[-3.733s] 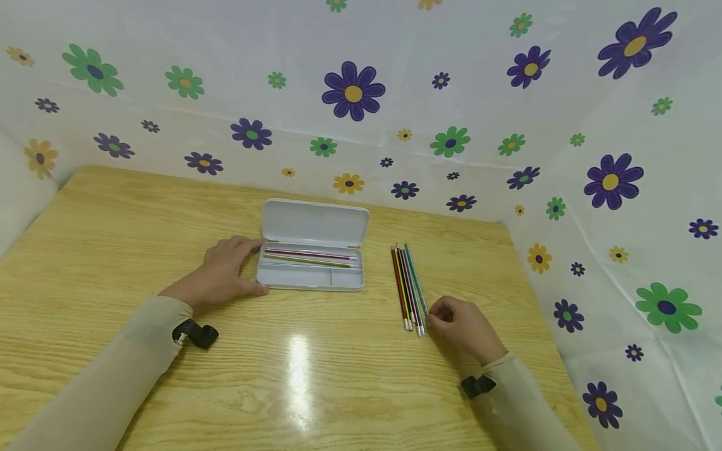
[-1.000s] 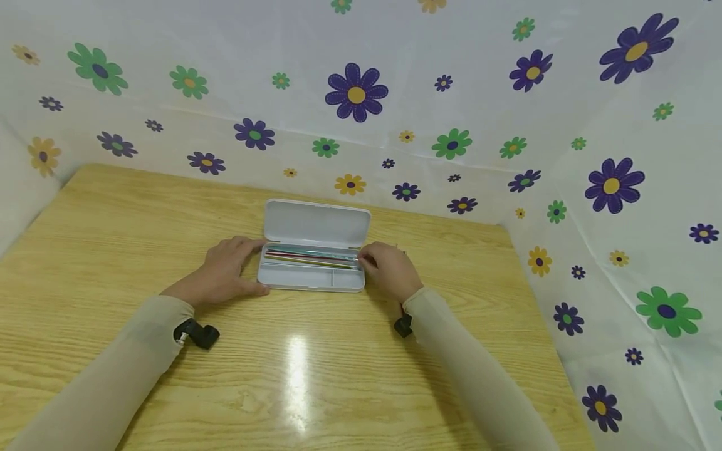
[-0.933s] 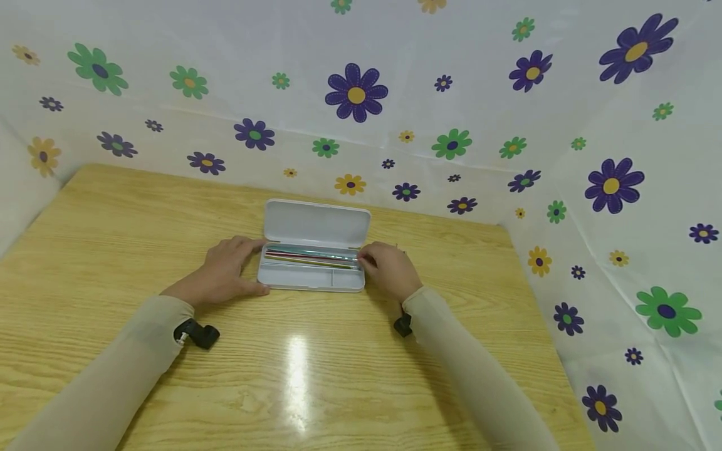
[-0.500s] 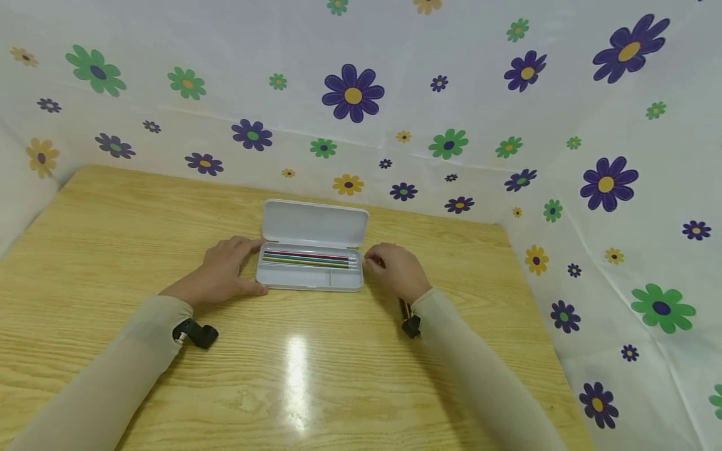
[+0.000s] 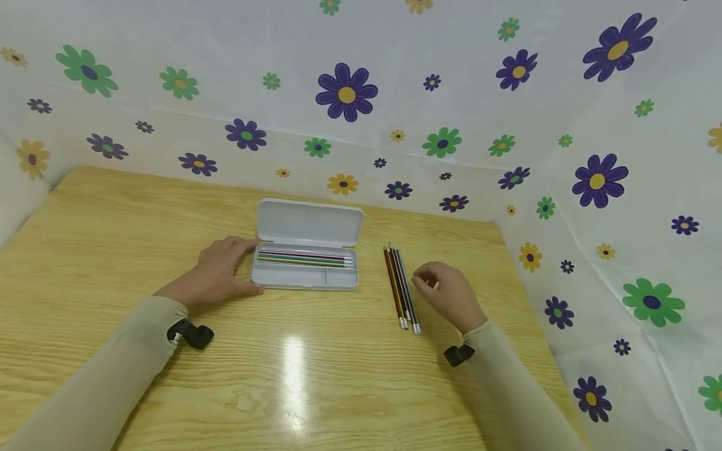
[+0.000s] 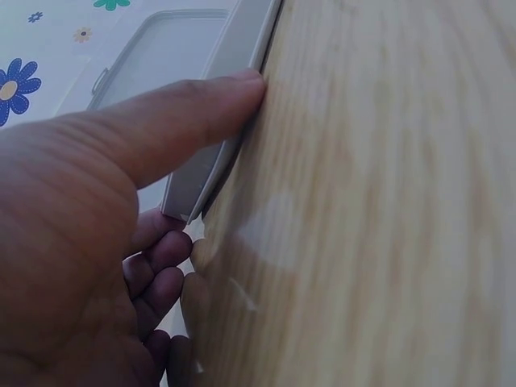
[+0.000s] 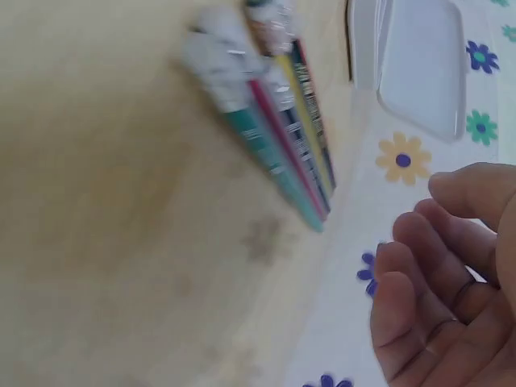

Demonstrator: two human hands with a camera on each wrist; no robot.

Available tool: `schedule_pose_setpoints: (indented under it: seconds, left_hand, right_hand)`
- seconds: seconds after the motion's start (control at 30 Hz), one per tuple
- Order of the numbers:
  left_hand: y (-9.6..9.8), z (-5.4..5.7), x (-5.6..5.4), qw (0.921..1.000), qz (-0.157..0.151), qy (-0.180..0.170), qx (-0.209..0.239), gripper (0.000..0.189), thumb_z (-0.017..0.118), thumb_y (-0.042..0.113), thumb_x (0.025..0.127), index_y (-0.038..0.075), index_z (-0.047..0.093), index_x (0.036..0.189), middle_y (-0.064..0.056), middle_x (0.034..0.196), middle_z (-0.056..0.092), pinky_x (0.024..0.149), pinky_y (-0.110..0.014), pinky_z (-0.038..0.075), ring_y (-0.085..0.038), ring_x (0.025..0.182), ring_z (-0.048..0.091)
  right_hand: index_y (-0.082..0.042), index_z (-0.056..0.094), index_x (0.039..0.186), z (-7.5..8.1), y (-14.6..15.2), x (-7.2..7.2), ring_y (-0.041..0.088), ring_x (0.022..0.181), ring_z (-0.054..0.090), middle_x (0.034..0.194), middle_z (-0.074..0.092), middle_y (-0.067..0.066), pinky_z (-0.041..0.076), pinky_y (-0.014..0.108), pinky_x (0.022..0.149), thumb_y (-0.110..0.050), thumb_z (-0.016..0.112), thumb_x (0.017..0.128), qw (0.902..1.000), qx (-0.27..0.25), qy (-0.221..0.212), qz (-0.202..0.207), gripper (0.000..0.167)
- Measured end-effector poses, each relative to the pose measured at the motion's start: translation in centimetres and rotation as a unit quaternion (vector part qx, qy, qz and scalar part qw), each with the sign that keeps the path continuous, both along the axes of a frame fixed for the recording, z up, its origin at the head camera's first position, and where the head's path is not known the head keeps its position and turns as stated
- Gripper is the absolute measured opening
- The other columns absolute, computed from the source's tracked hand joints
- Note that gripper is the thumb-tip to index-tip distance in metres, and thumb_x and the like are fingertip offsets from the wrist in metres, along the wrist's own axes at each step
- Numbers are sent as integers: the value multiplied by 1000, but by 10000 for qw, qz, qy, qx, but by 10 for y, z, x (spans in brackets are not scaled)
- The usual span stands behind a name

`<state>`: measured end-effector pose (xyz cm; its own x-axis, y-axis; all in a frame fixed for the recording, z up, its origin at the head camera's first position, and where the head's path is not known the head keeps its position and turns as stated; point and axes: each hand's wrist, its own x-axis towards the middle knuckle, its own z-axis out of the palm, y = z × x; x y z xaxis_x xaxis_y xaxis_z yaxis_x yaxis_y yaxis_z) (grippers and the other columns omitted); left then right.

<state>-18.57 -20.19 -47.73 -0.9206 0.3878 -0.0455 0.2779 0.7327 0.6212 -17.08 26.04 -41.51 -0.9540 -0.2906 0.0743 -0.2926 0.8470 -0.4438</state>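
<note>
On the wooden worktop (image 5: 237,388), the white pencil case (image 5: 287,275) lies open near the middle of the back edge, several pencils (image 5: 304,258) lengthwise in its rear compartment; the left hand (image 5: 214,274), thumb and fingers spread apart, touches its left end. Right of the case, loose pencils (image 5: 400,288) point their erasers toward the front edge. Between these and the right edge is the right hand (image 5: 449,295), fingers loosely bent, thumb apart from the fingertips.
</note>
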Motion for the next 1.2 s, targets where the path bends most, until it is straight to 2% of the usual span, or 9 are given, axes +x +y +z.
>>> schedule_pose_setpoints:
  seconds: [0.17, 0.3, 0.5, 0.73, 1.2]
  left_hand:
    - [0, -1, -1, 10000, 10, -28, -8, 104, 83, 53, 82, 4, 33, 159, -28, 152, 38, 111, -71, 18, -51, 140, 30]
    - [1, -1, -1, 10000, 15, -39, -7, 105, 84, 53, 82, 4, 33, 159, -28, 153, 37, 112, -72, 17, -51, 141, 30]
    - [2, 1, 1, 9999, 59, -98, 37, 105, 85, 52, 82, 3, 34, 159, -29, 153, 38, 112, -72, 16, -52, 141, 30]
    - [0, -1, -1, 10000, 37, -66, 58, 105, 84, 54, 82, 3, 33, 159, -28, 152, 38, 111, -72, 17, -51, 140, 30]
    - [0, 1, 0, 10000, 14, -18, 70, 103, 85, 49, 82, 2, 34, 158, -29, 152, 39, 110, -72, 18, -51, 140, 31]
  right_hand:
    - [-13, 75, 105, -10, 22, 23, 11, 80, 61, 90, 70, -6, 52, 35, 72, -24, 70, 100, 9993, 39, -359, -122, 13]
    - [-18, 75, 101, -17, 33, 40, 9, 79, 62, 89, 69, -9, 53, 33, 72, -26, 71, 99, 9957, 87, -889, -240, 9]
    - [-21, 74, 96, -20, 37, 57, 10, 76, 61, 85, 67, -11, 52, 30, 71, -30, 75, 96, 9895, 53, -1413, -282, 9]
    - [-22, 70, 90, -25, 34, 61, 11, 67, 56, 76, 62, -9, 49, 28, 62, -37, 77, 94, 9879, -98, -1539, -172, 17]
    - [-19, 69, 87, -26, 29, 60, 10, 66, 54, 74, 61, -9, 46, 26, 61, -25, 77, 94, 9899, 83, -1379, -327, 12]
